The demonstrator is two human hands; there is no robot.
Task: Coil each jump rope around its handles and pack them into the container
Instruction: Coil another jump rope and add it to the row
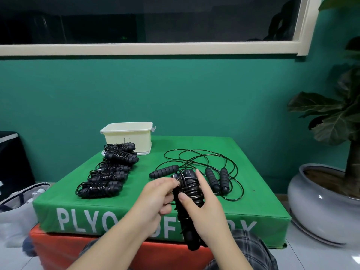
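Right hand wraps the pair of black foam handles, thumb laid across the coils, index finger lifted straight, the bundle held upright above the near edge of the box. Left hand meets it at the top, fingertips pinching the thin glossy black cord just where it winds round (the exact loop under the fingers is too tangled to read). Behind the hands, loose rope sprawls in wide loops on the green surface, with three ribbed foam handles lying in it: one to the left, two side by side to the right. Further left, a row of finished bundles, each cord wound tight round its handles, runs back toward the cream plastic container at the far corner; it sits lidless, and the nearest bundles are just in front of it. The surface is a padded green box with smooth vinyl skin, white capitals on its front reading "PLYO", the rest blocked by the arms; it is stacked on an orange-red one. Teal wall behind, cream-framed dark window above, broad-leafed plant in a glossy grey pot at right on pale tiles, checked trousers at the bottom.
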